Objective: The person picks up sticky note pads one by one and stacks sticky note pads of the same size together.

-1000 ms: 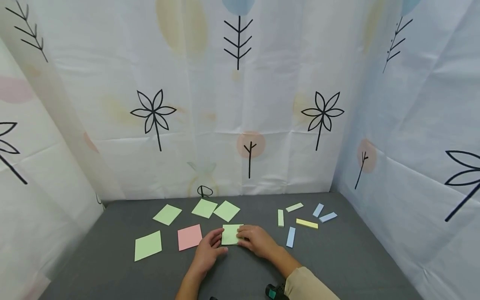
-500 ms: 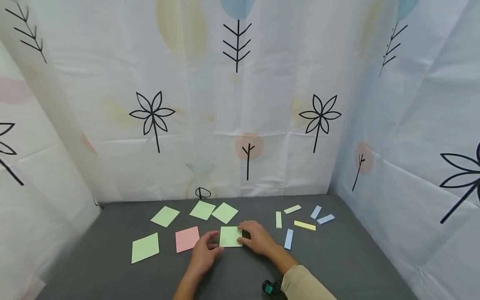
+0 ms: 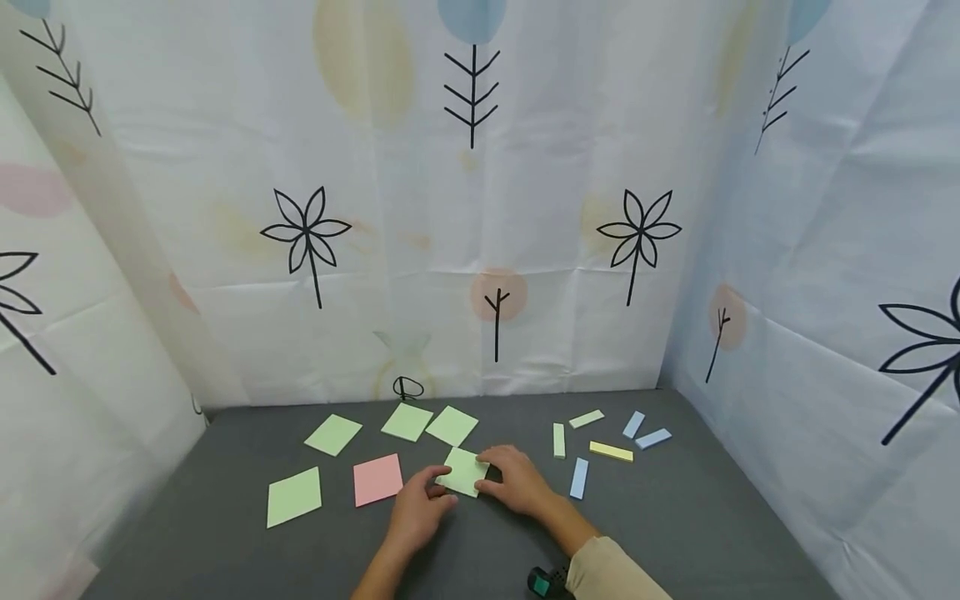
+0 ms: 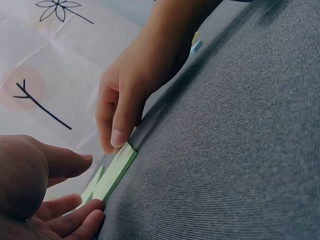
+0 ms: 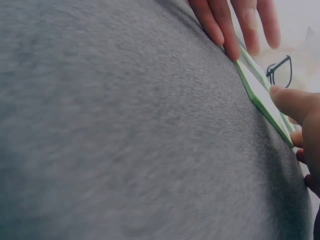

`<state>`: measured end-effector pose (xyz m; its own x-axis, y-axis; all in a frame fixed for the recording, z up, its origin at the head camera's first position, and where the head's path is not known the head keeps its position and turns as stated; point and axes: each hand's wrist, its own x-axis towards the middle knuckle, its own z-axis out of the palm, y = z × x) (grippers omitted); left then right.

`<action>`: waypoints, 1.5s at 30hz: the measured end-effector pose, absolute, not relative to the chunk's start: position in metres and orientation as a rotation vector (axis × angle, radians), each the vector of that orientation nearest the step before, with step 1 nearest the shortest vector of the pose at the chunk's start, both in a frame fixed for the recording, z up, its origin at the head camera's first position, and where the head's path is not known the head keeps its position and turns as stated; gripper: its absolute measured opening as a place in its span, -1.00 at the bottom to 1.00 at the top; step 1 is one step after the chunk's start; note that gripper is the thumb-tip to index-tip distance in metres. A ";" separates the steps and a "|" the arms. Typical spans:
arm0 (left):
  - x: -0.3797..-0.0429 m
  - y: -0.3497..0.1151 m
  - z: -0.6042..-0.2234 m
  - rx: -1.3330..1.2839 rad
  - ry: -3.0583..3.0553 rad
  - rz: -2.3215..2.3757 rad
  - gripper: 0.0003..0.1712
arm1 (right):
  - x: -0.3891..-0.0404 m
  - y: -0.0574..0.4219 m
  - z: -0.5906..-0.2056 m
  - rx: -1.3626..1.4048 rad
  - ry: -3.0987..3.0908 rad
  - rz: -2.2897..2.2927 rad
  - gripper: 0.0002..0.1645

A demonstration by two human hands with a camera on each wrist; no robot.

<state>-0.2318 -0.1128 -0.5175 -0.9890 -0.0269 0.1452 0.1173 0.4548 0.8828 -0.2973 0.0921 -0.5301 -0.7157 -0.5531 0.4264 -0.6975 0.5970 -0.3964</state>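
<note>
A pale green sticky note pad (image 3: pixel 461 472) lies turned at a slant on the grey table, between the two hands. My right hand (image 3: pixel 513 481) pinches its right corner, thumb at the front and fingers at the back. At the opposite corner, my left hand (image 3: pixel 416 508) rests its loosely bent fingers against the edge. In the left wrist view, the pad (image 4: pixel 116 172) shows as a thin slab with the right thumb (image 4: pixel 117 137) on its near corner. Just left of the left hand sits a pink sticky note pad (image 3: pixel 378 481).
Several more green squares, including one at the left (image 3: pixel 294 497), lie behind and left of the hands. To the right are narrow green, blue (image 3: pixel 578 478) and yellow strips (image 3: pixel 611 452). A small black device (image 3: pixel 540 582) is by the right sleeve. Patterned curtains (image 3: pixel 555 317) enclose the table.
The green pad between the hands has turned clockwise from square-on to slanted. The left hand has come back against its left corner; the right hand has stayed at its right side.
</note>
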 end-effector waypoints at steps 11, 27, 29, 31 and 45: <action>-0.245 -0.112 -0.519 -0.101 -2.539 -1.497 -0.53 | -0.268 0.098 -0.532 0.982 -2.536 0.823 -0.58; -0.247 -0.118 -0.535 -0.057 -2.355 -1.807 -0.50 | -0.277 0.095 -0.532 1.105 -2.546 0.604 -0.47; -0.246 -0.121 -0.536 -0.076 -2.358 -1.840 -0.50 | -0.282 0.095 -0.534 1.129 -2.555 0.599 -0.47; -0.246 -0.122 -0.536 -0.080 -2.358 -1.876 -0.49 | -0.287 0.094 -0.535 1.141 -2.553 0.609 -0.47; -0.243 -0.123 -0.533 -0.090 -2.367 -1.882 -0.51 | -0.301 0.093 -0.535 1.213 -2.419 0.354 -0.54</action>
